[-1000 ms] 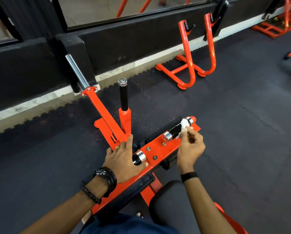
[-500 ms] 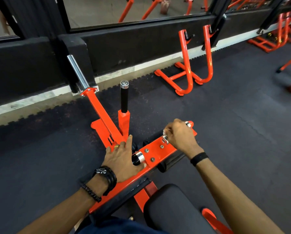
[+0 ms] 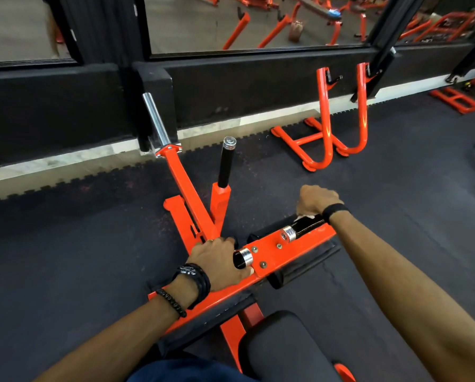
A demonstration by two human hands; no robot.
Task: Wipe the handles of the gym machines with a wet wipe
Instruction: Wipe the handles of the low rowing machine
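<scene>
An orange gym machine [image 3: 275,256] stands before me with black horizontal handles ending in silver collars. My right hand [image 3: 316,199] curls over the outer end of the right handle [image 3: 306,226], and a bit of white wet wipe [image 3: 305,216] shows under the fingers. My left hand [image 3: 217,260] lies over the left handle [image 3: 241,259], fingers wrapped over its far side and thumb on the orange plate. A third black handle [image 3: 226,166] stands upright behind. Most of the wipe is hidden by my fingers.
A chrome weight sleeve [image 3: 156,119] slants up at the back left toward the black ledge [image 3: 230,86] under the mirror. An orange rack [image 3: 338,128] stands on the rubber floor at the right. A black seat pad [image 3: 286,343] is below my arms.
My right hand went from dabbing the handle tip with the wipe to closing round the handle, then slid outward to its right end. The left hand has stayed put.
</scene>
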